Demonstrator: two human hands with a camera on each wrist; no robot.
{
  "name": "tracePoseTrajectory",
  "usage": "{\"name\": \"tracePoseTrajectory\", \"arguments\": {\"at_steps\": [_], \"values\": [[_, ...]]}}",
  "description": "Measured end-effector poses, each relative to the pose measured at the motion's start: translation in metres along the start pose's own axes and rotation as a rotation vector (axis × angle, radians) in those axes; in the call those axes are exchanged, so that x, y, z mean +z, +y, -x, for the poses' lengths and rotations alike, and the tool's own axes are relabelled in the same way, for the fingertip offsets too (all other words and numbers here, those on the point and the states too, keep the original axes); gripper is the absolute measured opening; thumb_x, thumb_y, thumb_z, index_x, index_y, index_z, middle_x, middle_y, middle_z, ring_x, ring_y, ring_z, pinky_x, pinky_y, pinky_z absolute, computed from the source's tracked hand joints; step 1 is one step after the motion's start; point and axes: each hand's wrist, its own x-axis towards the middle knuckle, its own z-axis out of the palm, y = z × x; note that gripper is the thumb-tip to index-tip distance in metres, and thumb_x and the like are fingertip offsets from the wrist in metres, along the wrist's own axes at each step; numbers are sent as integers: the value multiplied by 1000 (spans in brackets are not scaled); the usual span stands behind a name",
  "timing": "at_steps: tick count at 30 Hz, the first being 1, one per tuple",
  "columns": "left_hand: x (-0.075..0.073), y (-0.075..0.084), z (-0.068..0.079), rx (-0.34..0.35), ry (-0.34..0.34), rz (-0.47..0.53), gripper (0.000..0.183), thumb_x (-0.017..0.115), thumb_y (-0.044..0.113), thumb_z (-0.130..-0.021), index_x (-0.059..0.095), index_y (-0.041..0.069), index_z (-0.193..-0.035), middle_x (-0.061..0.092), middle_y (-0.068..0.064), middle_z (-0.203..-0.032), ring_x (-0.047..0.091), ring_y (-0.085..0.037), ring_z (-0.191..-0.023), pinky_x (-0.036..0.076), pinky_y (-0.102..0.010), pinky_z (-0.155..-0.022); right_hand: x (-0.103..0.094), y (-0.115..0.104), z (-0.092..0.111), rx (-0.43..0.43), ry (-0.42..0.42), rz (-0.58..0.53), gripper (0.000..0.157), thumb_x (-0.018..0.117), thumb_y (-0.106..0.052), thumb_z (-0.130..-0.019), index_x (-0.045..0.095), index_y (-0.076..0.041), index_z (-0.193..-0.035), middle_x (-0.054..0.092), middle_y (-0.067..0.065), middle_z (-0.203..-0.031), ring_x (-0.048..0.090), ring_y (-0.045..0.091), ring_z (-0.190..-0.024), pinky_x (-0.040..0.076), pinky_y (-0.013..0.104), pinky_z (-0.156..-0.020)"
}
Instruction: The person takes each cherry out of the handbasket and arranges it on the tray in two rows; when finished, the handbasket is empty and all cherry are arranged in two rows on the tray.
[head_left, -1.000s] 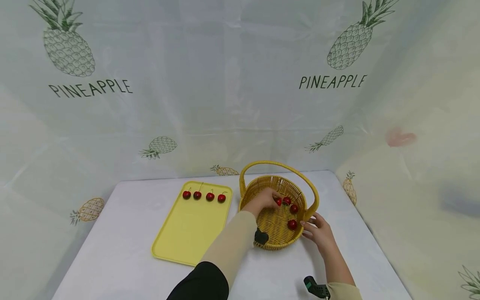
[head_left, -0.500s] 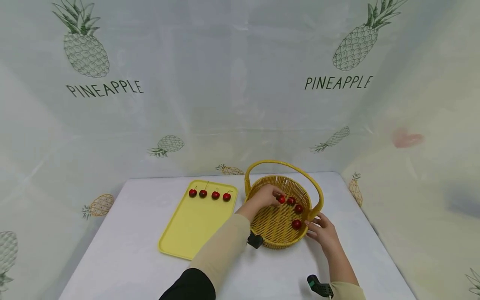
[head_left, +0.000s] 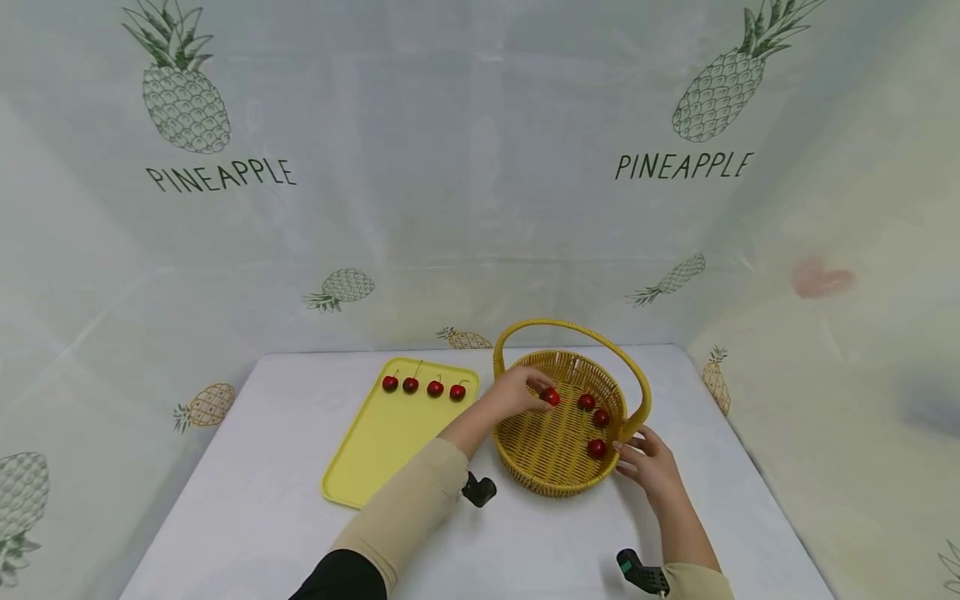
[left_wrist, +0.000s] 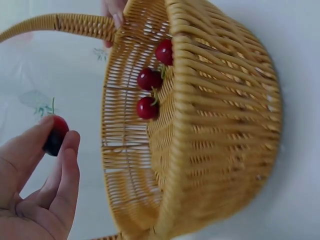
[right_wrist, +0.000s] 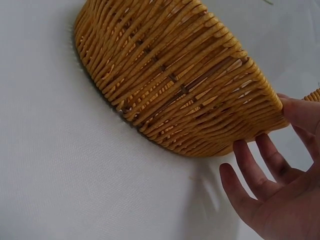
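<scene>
Where its thin stem [left_wrist: 53,105] joins, the pinched cherry [left_wrist: 57,135] is red.

Soft, even light (faint shadows on the table [head_left: 247,500])

Beige left sleeve [head_left: 408,508], black upper section [head_left: 343,577], beige right sleeve [head_left: 697,582], black wrist devices [head_left: 480,490], green mark [head_left: 626,567] on one
</scene>
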Motion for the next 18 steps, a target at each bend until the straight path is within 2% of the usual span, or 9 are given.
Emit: {"name": "tracePoseTrajectory", "arguments": {"at_steps": [6,11,18], "values": [[-11,-8,19,-7,65,-13,33,84,23,-78,74,19,-110,66,8,-98,61,-15,-97,50,-33,-79,-1,0,1,-6,2,2,61,64,-13,-95,34,-6,-148,41,24,-136,60,25,-105,51,44,-89],[-21,-15,35,-48,83,23,32,84,21,-79,74,19,-109,65,8,-100,60,-18,-100,50,-37,-80,-2,-1,1,-8,5,6,61,64,-14,-95,34,-7,-148,42,23,-136,60,26,-107,51,44,-90],[-33,-36,62,-74,138,104,33,86,23,-76,73,20,-106,66,5,-101,63,-18,-93,52,-35,-73,1,-1,0,9,0,-6,63,64,-15,-96,32,-8,-150,40,24,-138,54,35,-116,50,45,-92]]}}
